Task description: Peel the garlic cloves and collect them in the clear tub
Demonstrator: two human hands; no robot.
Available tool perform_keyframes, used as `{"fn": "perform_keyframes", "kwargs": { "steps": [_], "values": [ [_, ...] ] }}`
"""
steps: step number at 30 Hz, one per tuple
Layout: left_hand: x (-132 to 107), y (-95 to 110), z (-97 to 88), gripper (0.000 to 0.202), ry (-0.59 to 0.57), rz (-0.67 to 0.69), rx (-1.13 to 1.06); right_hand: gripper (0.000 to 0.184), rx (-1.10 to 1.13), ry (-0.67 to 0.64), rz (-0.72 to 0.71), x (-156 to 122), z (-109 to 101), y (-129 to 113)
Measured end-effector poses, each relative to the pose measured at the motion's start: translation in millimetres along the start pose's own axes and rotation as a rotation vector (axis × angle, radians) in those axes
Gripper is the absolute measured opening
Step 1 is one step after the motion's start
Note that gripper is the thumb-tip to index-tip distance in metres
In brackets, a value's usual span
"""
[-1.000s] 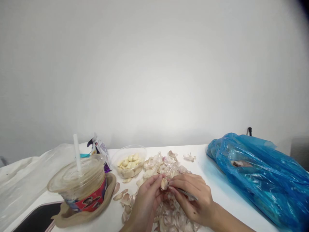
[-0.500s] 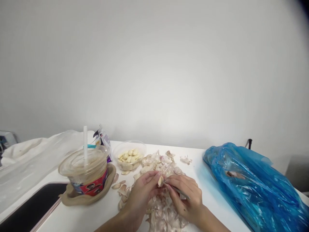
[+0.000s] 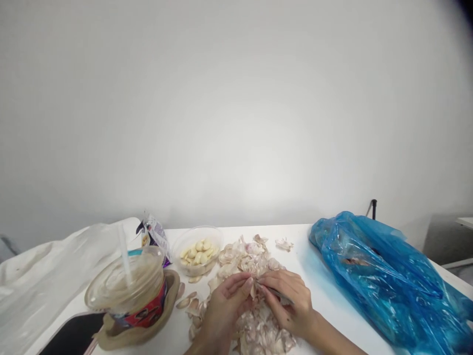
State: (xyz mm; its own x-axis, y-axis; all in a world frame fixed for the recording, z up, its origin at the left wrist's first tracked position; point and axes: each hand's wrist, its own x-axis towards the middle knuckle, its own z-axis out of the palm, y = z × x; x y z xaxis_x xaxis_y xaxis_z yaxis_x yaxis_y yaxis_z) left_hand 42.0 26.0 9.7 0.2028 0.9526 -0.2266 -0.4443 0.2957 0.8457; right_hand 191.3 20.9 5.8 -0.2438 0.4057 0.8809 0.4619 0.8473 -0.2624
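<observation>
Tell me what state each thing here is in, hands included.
Left hand, pinching a garlic clove
Right hand, closed on a thin tool
Clear bowl, uncovered, holding peeled cloves
Cup, lidded, straw inserted
Device, screen dark
Garlic skins, loose, heaped
Blue bag, crumpled

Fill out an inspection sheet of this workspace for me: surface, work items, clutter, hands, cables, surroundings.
Surface: white table, strewn with garlic skins.
Work items: pale peeled cloves in a clear bowl; skins piled beside it and around the hands.
Clutter: lidded cup with straw, in a brown holder; dark slab, packet and clear plastic at left; blue bag at right.
Hands: left hand pinches a garlic piece; right hand holds a slim tool close to it, contact unclear.
Cables: nothing seen.
Surroundings: plain pale wall behind.
</observation>
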Motion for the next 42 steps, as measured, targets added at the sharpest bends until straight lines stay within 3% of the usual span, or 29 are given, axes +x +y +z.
{"fn": "perform_keyframes", "kwargs": {
  "steps": [11, 20, 32, 42],
  "values": [
    [6, 7, -5.6, 0.024, 0.052, -0.006, -0.074, 0.02, -0.108, -0.036, 0.059, -4, -4, 15],
    [9, 6, -5.0, 0.027, 0.101, 0.057, -0.051, 0.017, -0.082, 0.061, 0.12, -2, -10, 18],
    [-3, 14, 2.1, 0.023, -0.02, 0.109, 0.11, 0.023, -0.107, 0.0, 0.017, -6, -5, 19],
    [-22, 6, 15.8, 0.021, -0.075, 0.034, 0.038, 0.028, -0.186, -0.003, 0.023, -5, -6, 25]
  ]
}}
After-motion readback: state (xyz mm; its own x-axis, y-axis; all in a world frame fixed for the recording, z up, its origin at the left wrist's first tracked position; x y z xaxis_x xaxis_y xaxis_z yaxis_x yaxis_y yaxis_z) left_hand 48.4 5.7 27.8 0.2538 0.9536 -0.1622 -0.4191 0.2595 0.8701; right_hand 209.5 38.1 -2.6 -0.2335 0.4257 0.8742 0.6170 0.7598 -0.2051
